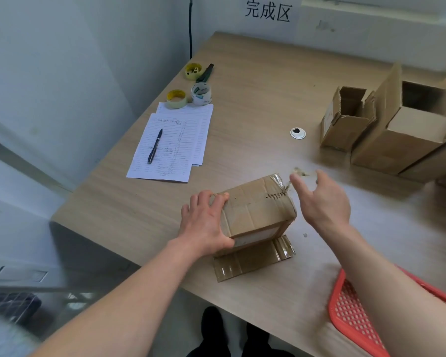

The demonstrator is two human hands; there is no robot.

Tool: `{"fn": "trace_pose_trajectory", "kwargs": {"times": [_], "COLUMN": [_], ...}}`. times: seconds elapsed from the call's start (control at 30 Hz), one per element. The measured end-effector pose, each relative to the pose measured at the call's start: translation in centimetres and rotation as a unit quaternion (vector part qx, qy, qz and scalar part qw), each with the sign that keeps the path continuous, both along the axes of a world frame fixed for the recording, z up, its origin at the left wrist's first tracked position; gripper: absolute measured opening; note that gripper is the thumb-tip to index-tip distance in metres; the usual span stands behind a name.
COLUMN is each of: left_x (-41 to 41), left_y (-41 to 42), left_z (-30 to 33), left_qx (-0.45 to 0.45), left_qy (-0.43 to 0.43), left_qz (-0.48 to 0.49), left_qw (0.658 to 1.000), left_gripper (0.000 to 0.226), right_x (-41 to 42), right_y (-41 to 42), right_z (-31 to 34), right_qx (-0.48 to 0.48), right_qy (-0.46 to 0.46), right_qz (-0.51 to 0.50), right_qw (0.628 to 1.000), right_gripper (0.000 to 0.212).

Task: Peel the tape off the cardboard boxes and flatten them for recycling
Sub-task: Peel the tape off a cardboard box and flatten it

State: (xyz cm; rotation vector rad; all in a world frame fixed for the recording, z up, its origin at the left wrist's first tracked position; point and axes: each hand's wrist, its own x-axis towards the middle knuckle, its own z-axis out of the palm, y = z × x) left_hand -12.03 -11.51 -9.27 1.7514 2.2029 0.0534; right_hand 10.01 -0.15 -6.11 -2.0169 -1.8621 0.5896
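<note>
Pale wood-grain desk (255,81) in a corner of white walls carries the work, and near its front edge sits the taped box (255,210), tilted up on one edge with a taped bottom flap splayed flat toward the person. The left hand (204,222) braces the box's left end, fingers hooked over the top edge and thumb low against the near side. The right hand (322,197) hovers just off the box's far right corner, fingers spread and loosely bent; a stringy shred of tape (300,173) runs from that corner up to its fingertips, though motion blur hides whether they truly pinch it. Peeling looks to be the step in hand, with glossy tape yet covering the top seam and corner. Next comes a firmer pinch and a steady pull along the seam while the left hand resists. Farther right stand two open boxes (386,130), unflattened; at left lie paper sheets (170,150), a pen (155,145) and tape rolls (188,96), and a red basket (353,313) sits at the near right.
</note>
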Motion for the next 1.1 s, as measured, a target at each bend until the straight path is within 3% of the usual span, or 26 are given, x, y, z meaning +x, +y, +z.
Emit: {"fn": "trace_pose_trajectory", "kwargs": {"times": [0.07,0.17,0.3,0.47,0.57,0.63,0.7,0.77,0.83,0.9,0.97,1.03,1.1], "left_x": [0.0,0.0,0.0,0.0,-0.2,-0.2,-0.2,-0.2,-0.2,-0.2,-0.2,-0.2,-0.2], "left_y": [0.0,0.0,0.0,-0.1,-0.1,-0.2,-0.2,-0.2,-0.1,-0.1,-0.1,-0.1,-0.1], "left_z": [0.0,0.0,-0.1,-0.2,-0.3,-0.3,-0.4,-0.4,-0.5,-0.5,-0.5,-0.5,-0.4], "left_qx": [0.001,-0.002,0.005,0.008,0.007,0.010,0.010,0.010,0.009,0.011,0.010,0.006,0.005], "left_qy": [-0.001,-0.006,-0.009,-0.009,-0.006,-0.007,-0.007,-0.007,-0.010,-0.011,-0.012,-0.012,-0.013], "left_qz": [0.001,0.002,0.003,-0.001,-0.006,-0.005,-0.005,-0.006,-0.005,-0.004,-0.003,-0.004,-0.006], "left_qw": [1.000,1.000,1.000,1.000,1.000,1.000,1.000,1.000,1.000,1.000,1.000,1.000,1.000], "left_gripper": [0.111,0.110,0.108,0.107,0.108,0.108,0.107,0.107,0.108,0.108,0.108,0.108,0.108], "right_x": [-1.2,-2.2,-2.1,-2.4,-3.0,-2.9,-2.7,-2.5,-2.2,-2.1,-2.2,-2.2,-2.2], "right_y": [1.0,2.1,2.6,2.4,2.7,2.8,2.7,2.4,2.2,2.1,2.5,3.1,3.6], "right_z": [0.9,0.1,-1.5,-2.7,-2.7,-2.8,-2.8,-2.8,-2.6,-2.2,-2.1,-2.1,-2.2], "right_qx": [0.048,0.042,0.055,0.069,0.062,0.035,-0.014,-0.051,-0.049,-0.010,0.018,0.028,0.029], "right_qy": [-0.039,-0.072,-0.064,-0.082,-0.062,0.031,0.146,0.200,0.213,0.172,0.033,-0.091,-0.143], "right_qz": [0.073,0.170,0.223,0.264,0.243,0.161,0.066,0.024,0.023,0.057,0.119,0.170,0.204], "right_qw": [0.995,0.982,0.971,0.959,0.966,0.986,0.987,0.978,0.976,0.983,0.992,0.981,0.968], "right_gripper": [0.057,0.049,0.023,0.050,0.060,0.054,0.034,0.010,0.029,0.038,0.048,0.057,0.059]}}
